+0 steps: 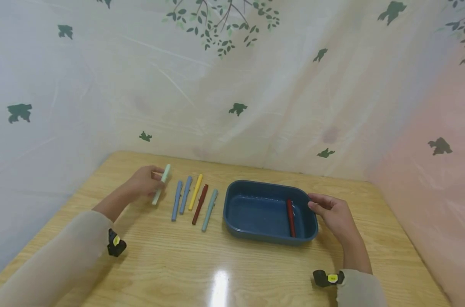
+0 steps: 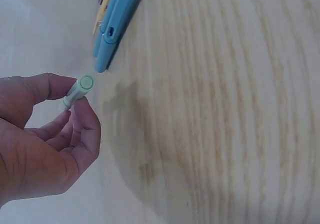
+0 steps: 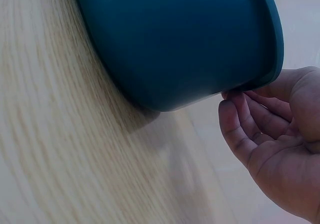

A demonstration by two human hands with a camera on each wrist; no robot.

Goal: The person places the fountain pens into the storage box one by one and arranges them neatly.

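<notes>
My left hand (image 1: pixel 145 181) pinches a pale green pen (image 1: pixel 165 173) between thumb and fingers at the left of the table. In the left wrist view the pen's round end (image 2: pixel 86 82) faces the camera. To its right lie two blue pens (image 1: pixel 176 200), a yellow pen (image 1: pixel 195 192), a dark red pen (image 1: pixel 200 204) and a grey-green pen (image 1: pixel 209 210), side by side. My right hand (image 1: pixel 335 215) grips the right rim of a dark blue plastic basin (image 1: pixel 255 236), thumb at the rim and fingers outside. Inside the basin, toward its right end, rests another dark red pen (image 1: pixel 291 218).
The wooden table (image 1: pixel 171 264) carries everything and ends at a pale curtain (image 1: pixel 201 115) printed with leaves and birds. A black wrist camera (image 1: pixel 116 244) sits at the left sleeve, another black camera (image 1: pixel 327 278) at the right.
</notes>
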